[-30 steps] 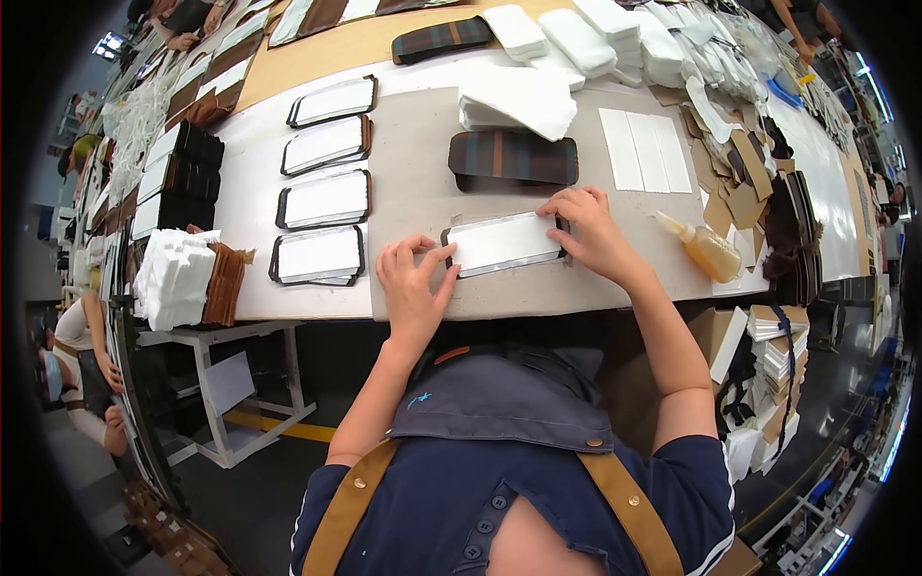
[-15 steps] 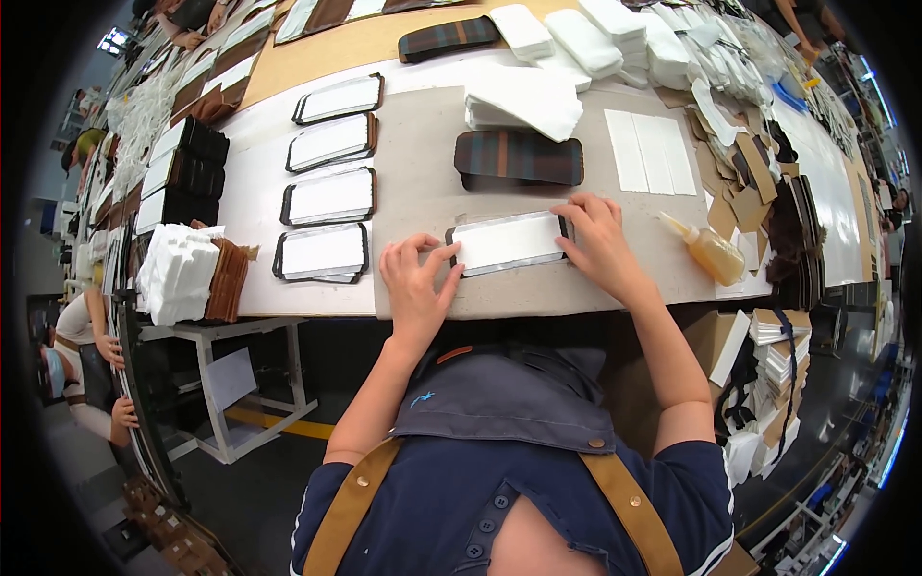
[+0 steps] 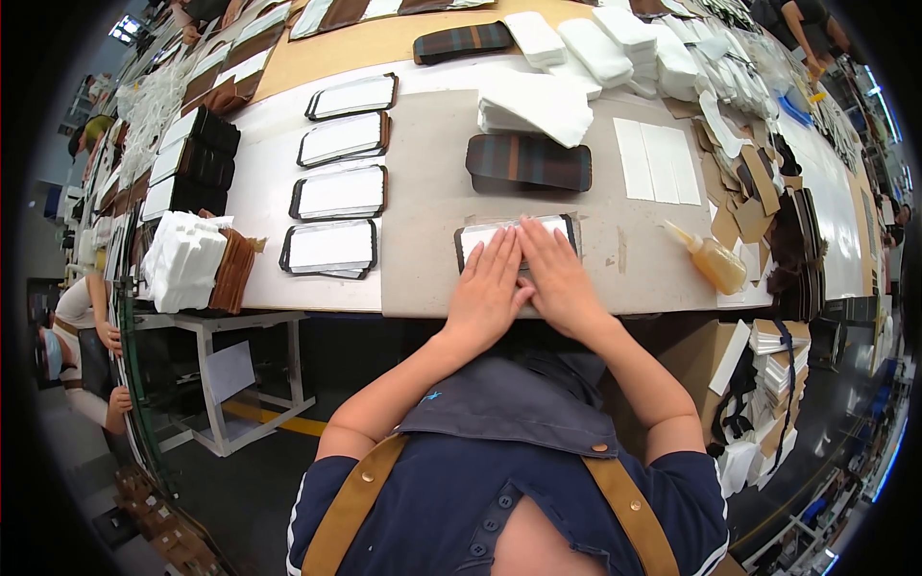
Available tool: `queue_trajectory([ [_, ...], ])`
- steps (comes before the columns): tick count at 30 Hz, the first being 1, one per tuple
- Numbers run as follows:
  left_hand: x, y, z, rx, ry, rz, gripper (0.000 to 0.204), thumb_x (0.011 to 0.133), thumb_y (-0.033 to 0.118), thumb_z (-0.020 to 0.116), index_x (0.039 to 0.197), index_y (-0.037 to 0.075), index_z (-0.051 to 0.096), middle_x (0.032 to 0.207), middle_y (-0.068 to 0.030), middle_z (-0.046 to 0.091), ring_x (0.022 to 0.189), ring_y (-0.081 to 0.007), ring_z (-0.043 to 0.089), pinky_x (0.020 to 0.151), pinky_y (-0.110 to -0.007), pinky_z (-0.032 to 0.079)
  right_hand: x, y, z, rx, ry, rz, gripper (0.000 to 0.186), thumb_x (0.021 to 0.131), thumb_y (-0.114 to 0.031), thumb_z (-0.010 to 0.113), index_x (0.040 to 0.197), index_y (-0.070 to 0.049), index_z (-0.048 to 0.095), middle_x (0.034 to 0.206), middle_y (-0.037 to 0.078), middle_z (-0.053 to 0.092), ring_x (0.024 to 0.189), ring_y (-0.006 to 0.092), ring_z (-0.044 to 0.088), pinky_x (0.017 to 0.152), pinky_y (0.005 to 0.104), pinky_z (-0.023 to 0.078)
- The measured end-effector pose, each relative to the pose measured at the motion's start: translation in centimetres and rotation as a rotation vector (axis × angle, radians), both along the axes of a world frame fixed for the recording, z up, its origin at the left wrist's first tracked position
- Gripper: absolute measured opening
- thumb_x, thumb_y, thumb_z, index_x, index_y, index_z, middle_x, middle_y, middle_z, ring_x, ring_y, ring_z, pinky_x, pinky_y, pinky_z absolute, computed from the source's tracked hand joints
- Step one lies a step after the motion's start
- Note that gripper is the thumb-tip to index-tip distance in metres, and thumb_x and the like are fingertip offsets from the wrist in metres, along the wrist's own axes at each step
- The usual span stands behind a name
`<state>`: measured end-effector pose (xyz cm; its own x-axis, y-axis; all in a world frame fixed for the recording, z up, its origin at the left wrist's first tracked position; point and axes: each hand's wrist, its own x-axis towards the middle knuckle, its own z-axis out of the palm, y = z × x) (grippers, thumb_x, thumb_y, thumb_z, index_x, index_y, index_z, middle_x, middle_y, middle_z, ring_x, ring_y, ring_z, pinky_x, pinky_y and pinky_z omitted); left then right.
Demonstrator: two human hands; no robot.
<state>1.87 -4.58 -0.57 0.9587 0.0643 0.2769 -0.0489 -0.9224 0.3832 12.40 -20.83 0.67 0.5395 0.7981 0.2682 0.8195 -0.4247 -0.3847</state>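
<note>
My left hand [image 3: 488, 288] and my right hand [image 3: 559, 282] lie flat side by side, fingers stretched out, on a white-topped rectangular piece with dark edges [image 3: 469, 237] on the grey mat [image 3: 423, 288]. The hands cover most of that piece. Just beyond it lies a dark plaid rounded piece [image 3: 528, 161], with a stack of white pads [image 3: 538, 108] above that. To the right are white strips [image 3: 651, 161] and a squeeze bottle of amber liquid [image 3: 716, 261]. A column of similar white-topped pieces [image 3: 328, 245] lies to the left.
Stacks of dark cases [image 3: 197, 163], white foam [image 3: 182, 254] and brown pieces [image 3: 230, 274] stand at left. Cardboard scraps [image 3: 744, 216] and more white bundles [image 3: 672, 58] crowd the right and back. A co-worker [image 3: 79, 317] is at far left.
Both hands have moved inward from the two ends of the piece. Their fingers have straightened and now lie together flat on its top.
</note>
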Motion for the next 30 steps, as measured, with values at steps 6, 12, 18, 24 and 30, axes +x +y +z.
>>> queue_trajectory([
  [6,-2.5,2.1,0.9,0.083,0.167,-0.090,0.086,0.098,0.055,0.060,0.162,0.002,0.037,0.170,-0.0191,0.032,0.160,-0.0321,0.026,0.129,-0.051,0.019,0.3,-2.3,1.6,-0.285,-0.009,0.059,0.087,0.100,-0.051,0.060,0.163,0.002,0.030,0.172,0.017,0.027,0.161,0.0303,0.024,0.130,0.0475,0.020],
  [12,-3.2,3.4,0.3,0.043,0.089,0.023,0.074,0.102,0.046,0.061,0.158,0.001,0.042,0.166,-0.0184,0.040,0.158,-0.0334,0.030,0.127,-0.050,0.023,2.3,-2.3,-0.3,0.543,0.537,-0.262,0.027,0.096,-0.011,0.071,0.123,-0.003,0.071,0.136,0.016,0.067,0.130,0.0331,0.057,0.113,0.0440,0.040],
  [18,-2.4,3.6,0.5,-0.481,-0.158,0.226,0.057,0.106,0.032,0.060,0.151,-0.001,0.047,0.154,-0.0187,0.051,0.144,-0.0369,0.045,0.120,-0.050,0.032,6.2,-0.3,-0.6,0.264,0.148,-0.351,0.011,0.093,-0.011,0.074,0.099,-0.005,0.068,0.103,0.010,0.065,0.100,0.0302,0.058,0.093,0.0419,0.042],
  [24,-2.3,4.8,1.0,-0.453,-0.186,0.230,0.065,0.100,0.023,0.069,0.155,0.000,0.041,0.151,-0.0207,0.051,0.139,-0.0397,0.047,0.117,-0.047,0.036,4.4,0.0,0.5,0.353,-0.100,-0.245,0.014,0.094,-0.011,0.074,0.098,-0.005,0.062,0.104,0.012,0.064,0.103,0.0298,0.059,0.092,0.0417,0.042],
  [30,-1.5,7.8,0.8,-0.672,-0.127,0.071,0.037,0.096,0.017,0.076,0.128,0.001,0.066,0.118,-0.0128,0.070,0.115,-0.0240,0.064,0.102,-0.035,0.047,3.2,-0.7,0.0,0.772,0.264,-0.104,0.015,0.098,-0.008,0.071,0.103,-0.002,0.060,0.106,0.015,0.065,0.103,0.0323,0.062,0.095,0.0388,0.047],
])
